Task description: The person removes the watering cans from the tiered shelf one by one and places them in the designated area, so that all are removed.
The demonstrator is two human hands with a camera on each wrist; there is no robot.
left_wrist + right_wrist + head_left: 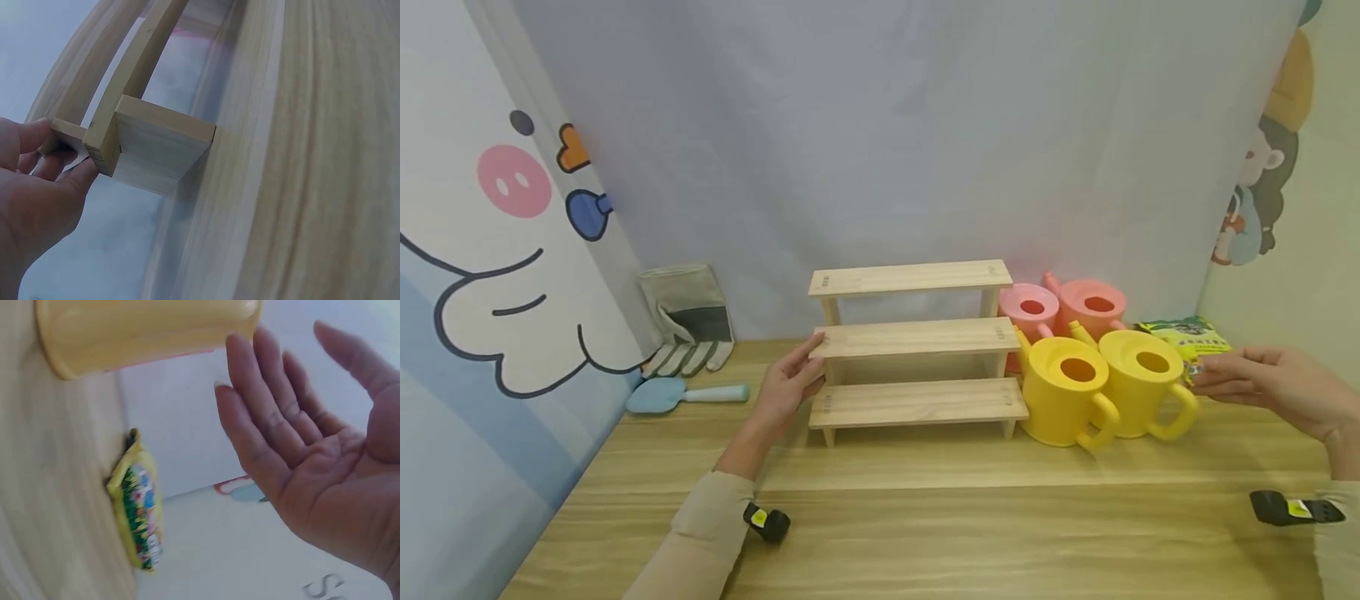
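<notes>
A three-tier wooden plant stand (pixel 917 336) stands on the table, its steps rising toward the back curtain. My left hand (pixel 786 385) grips the left end of its middle tier; in the left wrist view the thumb and fingers (pixel 56 164) close around the board's end. To the right of the stand are two yellow watering cans (pixel 1060 404) with pink ones (pixel 1090 302) behind them. My right hand (pixel 1277 379) is held up beside the right yellow can's handle, holding nothing. In the right wrist view its fingers (pixel 269 425) are extended, apart from the can.
A yellow and green printed packet (pixel 1187 335) lies behind the right hand. At the left of the table (pixel 880 533) are a light blue hand trowel (pixel 658 396) and a grey and white work glove (pixel 692 312) leaning on the curtain. Printed curtains surround the table.
</notes>
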